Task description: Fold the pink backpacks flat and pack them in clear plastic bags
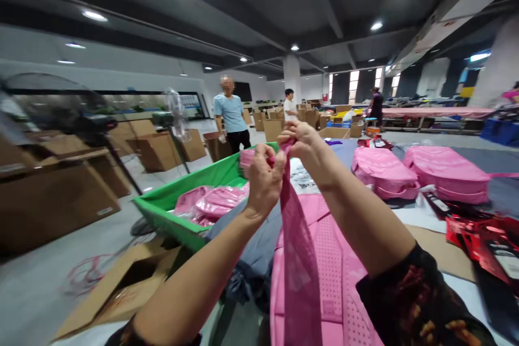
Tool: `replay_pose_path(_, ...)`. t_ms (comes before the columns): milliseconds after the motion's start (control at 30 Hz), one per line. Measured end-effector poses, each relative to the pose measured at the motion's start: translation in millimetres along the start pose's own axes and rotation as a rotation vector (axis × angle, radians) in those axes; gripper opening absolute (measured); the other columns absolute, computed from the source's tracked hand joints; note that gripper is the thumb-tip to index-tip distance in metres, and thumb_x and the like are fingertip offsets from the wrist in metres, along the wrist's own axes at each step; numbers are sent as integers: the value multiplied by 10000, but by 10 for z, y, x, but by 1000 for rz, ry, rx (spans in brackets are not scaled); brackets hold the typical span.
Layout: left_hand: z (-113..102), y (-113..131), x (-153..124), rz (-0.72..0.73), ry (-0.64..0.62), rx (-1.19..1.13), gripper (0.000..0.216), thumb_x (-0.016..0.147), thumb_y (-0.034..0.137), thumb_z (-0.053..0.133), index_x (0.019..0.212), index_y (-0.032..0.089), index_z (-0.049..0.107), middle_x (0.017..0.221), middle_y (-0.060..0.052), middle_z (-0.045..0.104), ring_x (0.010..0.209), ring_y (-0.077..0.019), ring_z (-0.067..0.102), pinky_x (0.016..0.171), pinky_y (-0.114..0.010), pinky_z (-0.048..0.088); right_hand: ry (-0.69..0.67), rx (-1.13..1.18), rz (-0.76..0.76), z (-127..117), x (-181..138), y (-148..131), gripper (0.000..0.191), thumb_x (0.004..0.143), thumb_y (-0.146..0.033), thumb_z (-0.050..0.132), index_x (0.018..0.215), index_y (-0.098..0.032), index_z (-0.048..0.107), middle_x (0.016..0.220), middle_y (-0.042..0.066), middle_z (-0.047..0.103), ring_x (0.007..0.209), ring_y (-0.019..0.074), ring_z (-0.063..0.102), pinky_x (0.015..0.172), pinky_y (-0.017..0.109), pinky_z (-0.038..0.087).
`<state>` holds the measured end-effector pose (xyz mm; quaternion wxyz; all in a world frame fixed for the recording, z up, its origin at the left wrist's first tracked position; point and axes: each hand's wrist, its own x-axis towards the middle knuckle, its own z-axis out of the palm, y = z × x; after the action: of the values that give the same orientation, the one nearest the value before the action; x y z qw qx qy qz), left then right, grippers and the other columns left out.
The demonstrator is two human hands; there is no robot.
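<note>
A pink backpack (pixel 330 259) lies on the table in front of me, its perforated padded side facing up. One wide pink strap (pixel 298 259) rises from it toward my hands. My left hand (pixel 264 175) is closed, thumb and fingers pinched on the strap near its upper end. Just above and to the right, my right hand (pixel 299 138) pinches the tip of the same strap. The fingers hide the strap's very end. Both forearms reach forward, the right one passing over the backpack.
A green bin (pixel 168 221) to the left holds pink bags in clear plastic (pixel 221 200). Two pink backpacks (pixel 446 170) and red packets (pixel 486 238) lie on the right. Cardboard boxes (pixel 57 205) and a stand fan (pixel 91 119) are at left. A person in light blue (pixel 230 113) stands beyond the bin.
</note>
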<state>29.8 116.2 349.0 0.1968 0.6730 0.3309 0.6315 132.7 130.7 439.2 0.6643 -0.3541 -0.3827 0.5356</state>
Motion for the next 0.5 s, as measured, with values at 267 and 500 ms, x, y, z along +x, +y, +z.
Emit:
replay_pose_path(267,177,-286,-356,-35,-216,348,175,872,300,586,792,237,444,628,73,491,577,-131,520,617,-248,340,116,117,101,-477,193,621,469,1122,-349,297,675,-232,216,486,-112,112,383,78,67,349,192,80)
replay_pose_path(500,378,-651,-1077,-235,-368,234,113,856,241,579,802,236,481,661,68,548,613,-126,566,659,-246,395,314,51,103,-1251,545,1333,508,1121,-498,346,694,-248,229,507,-128,101,382,71,76,331,178,92)
